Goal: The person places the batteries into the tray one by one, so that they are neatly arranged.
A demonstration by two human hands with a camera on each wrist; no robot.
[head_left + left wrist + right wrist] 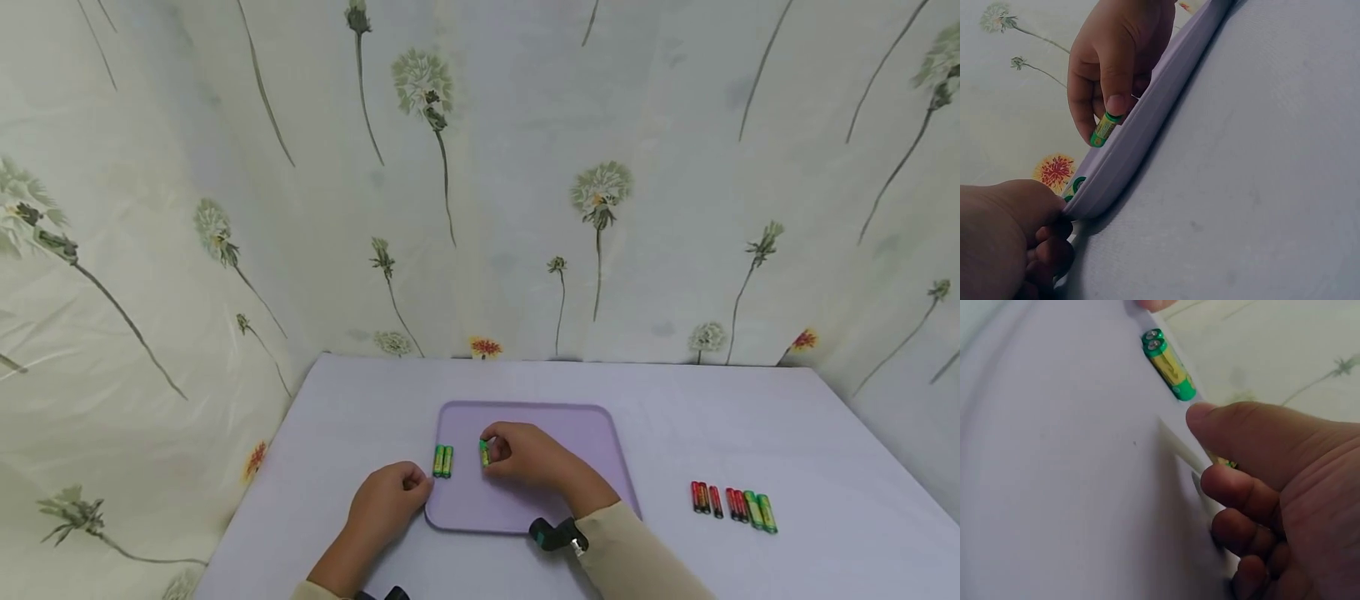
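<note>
A purple tray lies on the table. Two green-and-gold batteries stand side by side near its left edge, also seen as a pair of batteries in the right wrist view. Above the tray, my right hand pinches a single green battery between thumb and fingers, the battery tilted in the left wrist view. At the tray's left rim is my left hand; in the left wrist view this hand grips the rim corner, its thumb above and fingers curled below.
Right of the tray, several red-and-black batteries and two longer green batteries lie in a row on the white table. A flowered cloth hangs behind the table and at its sides.
</note>
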